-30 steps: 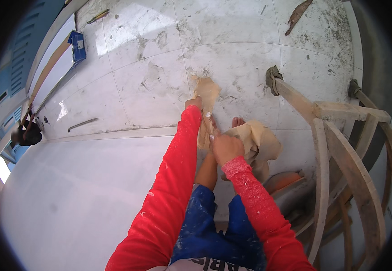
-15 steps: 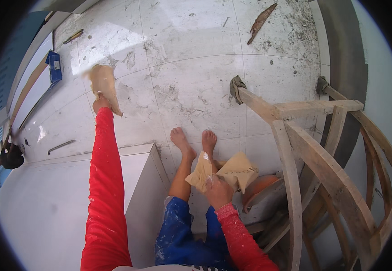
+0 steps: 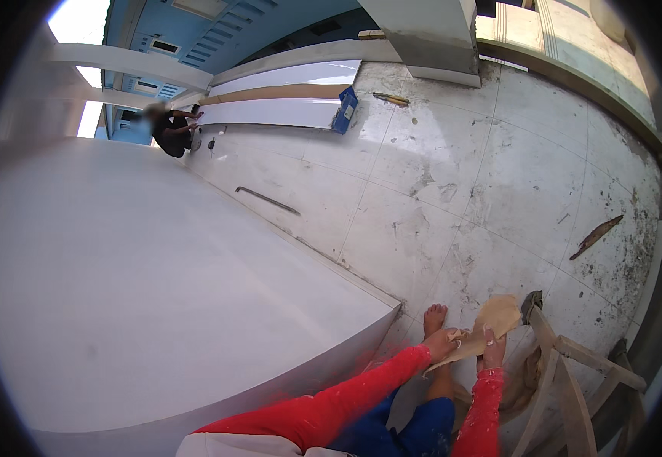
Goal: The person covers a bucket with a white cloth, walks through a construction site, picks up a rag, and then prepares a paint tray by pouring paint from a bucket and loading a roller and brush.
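Low in the view, a torn piece of tan paper (image 3: 499,312) is held between my two hands, over my bare foot and legs. My left hand (image 3: 441,343) is closed on its lower left part, with a bit of white showing at the fingers. My right hand (image 3: 492,349) grips it farther right. More crumpled tan paper (image 3: 527,377) lies partly hidden behind my right forearm, beside a wooden frame (image 3: 575,388) with cloth wrapped on its ends.
A large white platform (image 3: 171,289) fills the left. A co-worker (image 3: 171,131) crouches at the far end by long white boards (image 3: 270,113) and a blue box (image 3: 345,110). A metal bar (image 3: 266,199), yellow tool (image 3: 390,99) and brown scrap (image 3: 596,236) lie on the tiled floor (image 3: 460,190).
My left hand, held out to the left with paper half a second ago, is back beside my right hand. The view has swung left and up, showing more of the co-worker and building.
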Available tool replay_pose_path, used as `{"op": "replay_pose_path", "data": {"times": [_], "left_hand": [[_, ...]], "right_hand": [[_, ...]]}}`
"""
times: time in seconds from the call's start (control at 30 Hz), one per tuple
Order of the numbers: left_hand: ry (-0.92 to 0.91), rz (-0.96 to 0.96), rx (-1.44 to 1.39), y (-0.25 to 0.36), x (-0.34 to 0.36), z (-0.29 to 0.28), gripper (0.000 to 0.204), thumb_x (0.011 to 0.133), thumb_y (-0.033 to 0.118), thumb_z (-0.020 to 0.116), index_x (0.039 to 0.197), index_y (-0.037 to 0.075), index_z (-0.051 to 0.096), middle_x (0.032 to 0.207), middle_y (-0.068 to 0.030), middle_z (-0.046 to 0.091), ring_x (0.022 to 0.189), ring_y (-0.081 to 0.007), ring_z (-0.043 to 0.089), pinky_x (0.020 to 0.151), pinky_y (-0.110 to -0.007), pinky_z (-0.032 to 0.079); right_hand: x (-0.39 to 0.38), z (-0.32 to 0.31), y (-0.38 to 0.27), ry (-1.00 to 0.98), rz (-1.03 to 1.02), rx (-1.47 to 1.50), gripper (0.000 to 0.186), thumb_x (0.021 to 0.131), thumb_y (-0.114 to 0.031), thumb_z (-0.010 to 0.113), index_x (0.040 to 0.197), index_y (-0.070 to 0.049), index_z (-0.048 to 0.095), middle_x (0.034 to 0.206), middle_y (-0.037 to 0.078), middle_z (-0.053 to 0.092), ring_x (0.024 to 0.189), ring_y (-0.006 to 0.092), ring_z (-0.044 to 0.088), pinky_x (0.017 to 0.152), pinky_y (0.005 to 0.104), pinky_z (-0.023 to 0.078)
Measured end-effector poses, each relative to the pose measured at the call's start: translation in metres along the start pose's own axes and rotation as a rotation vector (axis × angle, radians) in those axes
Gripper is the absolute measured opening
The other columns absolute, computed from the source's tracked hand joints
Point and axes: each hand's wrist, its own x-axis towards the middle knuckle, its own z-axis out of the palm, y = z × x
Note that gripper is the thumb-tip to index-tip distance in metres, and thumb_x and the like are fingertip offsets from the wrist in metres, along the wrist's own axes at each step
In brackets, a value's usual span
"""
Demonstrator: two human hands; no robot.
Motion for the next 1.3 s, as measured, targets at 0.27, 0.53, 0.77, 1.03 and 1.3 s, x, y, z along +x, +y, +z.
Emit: {"op": "replay_pose_path", "data": {"times": [0.27,0.53,0.77,1.03,1.3], "left_hand": [[0.572,0.213,0.083,-0.003,-0.126,-0.012,0.056,0.089,0.009,0.049,0.142,0.008,0.03,0.14,-0.0172,0.043,0.129,-0.0288,0.043,0.109,-0.035,0.033],[0.423,0.197,0.669,0.121,-0.298,-0.021,0.061,0.09,0.034,0.057,0.142,0.012,0.033,0.14,-0.0163,0.042,0.133,-0.03,0.038,0.111,-0.04,0.028],[0.574,0.086,0.295,0.087,-0.39,0.01,0.058,0.085,0.032,0.065,0.135,0.008,0.046,0.132,-0.0164,0.049,0.124,-0.0293,0.047,0.105,-0.039,0.035],[0.804,0.169,-0.154,0.042,-0.512,0.048,0.057,0.088,0.022,0.062,0.138,0.003,0.043,0.131,-0.0212,0.05,0.123,-0.0334,0.048,0.105,-0.039,0.036],[1.414,0.06,0.154,-0.044,-0.728,0.142,0.053,0.08,0.028,0.069,0.13,0.016,0.057,0.127,-0.0148,0.053,0.106,-0.0319,0.061,0.089,-0.037,0.05]], "right_hand": [[-0.157,0.104,-0.025,-0.636,-0.252,-0.623,0.036,0.089,-0.015,0.058,0.122,0.001,0.058,0.119,0.013,0.061,0.106,0.0232,0.055,0.095,0.0319,0.041],[-0.229,0.144,-0.058,-0.992,-0.017,-0.679,0.042,0.094,-0.026,0.058,0.127,0.0,0.05,0.123,0.01,0.055,0.116,0.0177,0.049,0.101,0.0294,0.036],[-0.307,0.146,-0.018,-1.071,0.13,-0.769,0.038,0.091,-0.025,0.062,0.12,-0.003,0.052,0.124,0.016,0.053,0.111,0.0243,0.054,0.094,0.0349,0.044],[-0.365,0.141,0.059,-1.495,-0.559,-1.207,0.029,0.089,-0.012,0.055,0.118,-0.006,0.059,0.117,0.012,0.061,0.107,0.0266,0.059,0.093,0.037,0.045],[-0.553,0.164,0.21,-2.078,-0.213,-1.101,0.03,0.087,-0.009,0.058,0.116,-0.003,0.056,0.111,0.013,0.062,0.099,0.0243,0.061,0.089,0.0355,0.047]]}}
